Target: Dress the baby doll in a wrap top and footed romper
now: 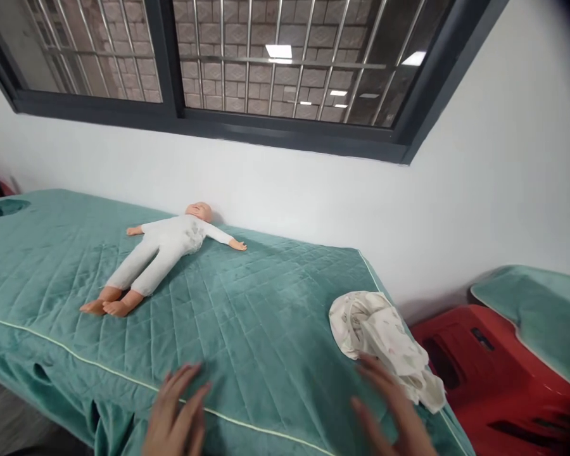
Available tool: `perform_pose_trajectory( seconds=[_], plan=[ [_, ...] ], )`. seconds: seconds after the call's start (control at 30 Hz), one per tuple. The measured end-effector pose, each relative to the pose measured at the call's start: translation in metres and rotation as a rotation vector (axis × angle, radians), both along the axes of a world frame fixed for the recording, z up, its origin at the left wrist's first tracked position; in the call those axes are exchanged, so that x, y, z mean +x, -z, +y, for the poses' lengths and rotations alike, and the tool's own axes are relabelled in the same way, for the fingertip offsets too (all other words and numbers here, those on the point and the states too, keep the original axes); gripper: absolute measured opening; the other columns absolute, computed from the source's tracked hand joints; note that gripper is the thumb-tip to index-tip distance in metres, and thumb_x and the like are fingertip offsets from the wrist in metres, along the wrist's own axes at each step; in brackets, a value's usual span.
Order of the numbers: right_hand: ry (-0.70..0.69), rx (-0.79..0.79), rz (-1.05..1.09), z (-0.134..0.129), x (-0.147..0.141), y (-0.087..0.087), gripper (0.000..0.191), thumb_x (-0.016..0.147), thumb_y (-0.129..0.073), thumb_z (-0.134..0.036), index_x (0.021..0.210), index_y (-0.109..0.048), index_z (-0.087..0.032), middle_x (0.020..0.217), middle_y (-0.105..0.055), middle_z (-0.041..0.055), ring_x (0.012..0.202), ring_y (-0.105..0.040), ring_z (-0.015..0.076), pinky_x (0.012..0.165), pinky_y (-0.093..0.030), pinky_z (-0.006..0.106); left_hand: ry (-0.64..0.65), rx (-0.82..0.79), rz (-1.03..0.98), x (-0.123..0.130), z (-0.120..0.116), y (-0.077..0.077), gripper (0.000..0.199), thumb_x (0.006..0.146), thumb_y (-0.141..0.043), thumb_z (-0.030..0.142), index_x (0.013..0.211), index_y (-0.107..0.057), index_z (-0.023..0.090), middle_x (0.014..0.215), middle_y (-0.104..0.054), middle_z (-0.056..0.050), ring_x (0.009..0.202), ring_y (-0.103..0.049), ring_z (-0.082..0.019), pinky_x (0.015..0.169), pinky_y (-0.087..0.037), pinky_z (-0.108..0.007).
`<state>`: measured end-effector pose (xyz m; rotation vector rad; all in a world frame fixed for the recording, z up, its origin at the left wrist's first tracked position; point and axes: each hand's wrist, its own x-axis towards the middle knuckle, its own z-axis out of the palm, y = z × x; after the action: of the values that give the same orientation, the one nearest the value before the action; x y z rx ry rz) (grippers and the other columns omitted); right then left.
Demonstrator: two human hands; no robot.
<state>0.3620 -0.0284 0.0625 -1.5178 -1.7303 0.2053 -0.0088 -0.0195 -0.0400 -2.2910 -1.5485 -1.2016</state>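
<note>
A doll (168,237) in a white bodysuit lies on its back on a green quilted bed cover (266,304), its head towards the wall. Near the bed's right end is a crumpled white cloth (384,332) with a faint print. My left hand (178,411) is over the front edge of the bed, fingers apart, holding nothing. Just in front of the cloth, my right hand (392,408) has its fingers spread and nothing in it; whether a fingertip touches the cloth is unclear.
Red plastic stools (498,373) stand off the bed's right end, with a green cloth (551,310) behind them. A white wall (285,190) and a barred window with a dark frame (285,130) run along the far side.
</note>
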Motion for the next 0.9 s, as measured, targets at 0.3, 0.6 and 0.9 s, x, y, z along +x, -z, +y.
perform_pose_trajectory(
  seconds=[0.3, 0.6, 0.9],
  plan=[
    [0.428, -0.188, -0.098, 0.092, 0.092, 0.015, 0.082, 0.072, -0.064, -0.061, 0.137, -0.045, -0.015, 0.125, -0.061, 0.0191, 0.114, -0.059, 0.0372, 0.094, -0.047, 0.051, 0.422, -0.604, -0.589, 0.095, 0.123, -0.077, 0.019, 0.088, -0.055, 0.025, 0.097, -0.071, 0.023, 0.106, -0.070, -0.007, 0.097, -0.065, -0.022, 0.086, -0.053, -0.037],
    [0.062, -0.083, 0.353, 0.125, -0.048, -0.012, 0.068, 0.074, -0.072, -0.050, 0.132, -0.050, -0.020, 0.126, -0.063, 0.0116, 0.110, -0.062, 0.0277, 0.099, -0.047, 0.046, 0.698, -0.887, -1.309, 0.076, 0.148, -0.080, 0.048, 0.084, -0.069, 0.039, 0.129, -0.060, 0.026, 0.141, -0.055, -0.010, 0.128, -0.053, -0.028, 0.096, -0.050, -0.036],
    [-0.422, -0.231, 0.258, 0.193, -0.097, -0.021, 0.050, 0.073, -0.074, -0.040, 0.119, -0.064, -0.020, 0.117, -0.068, 0.0092, 0.104, -0.065, 0.0286, 0.094, -0.052, 0.045, 0.361, -0.647, -1.925, 0.073, 0.162, -0.070, 0.043, 0.078, -0.075, 0.035, 0.118, -0.063, 0.020, 0.116, -0.070, -0.008, 0.110, -0.065, -0.026, 0.098, -0.050, -0.039]
  ],
)
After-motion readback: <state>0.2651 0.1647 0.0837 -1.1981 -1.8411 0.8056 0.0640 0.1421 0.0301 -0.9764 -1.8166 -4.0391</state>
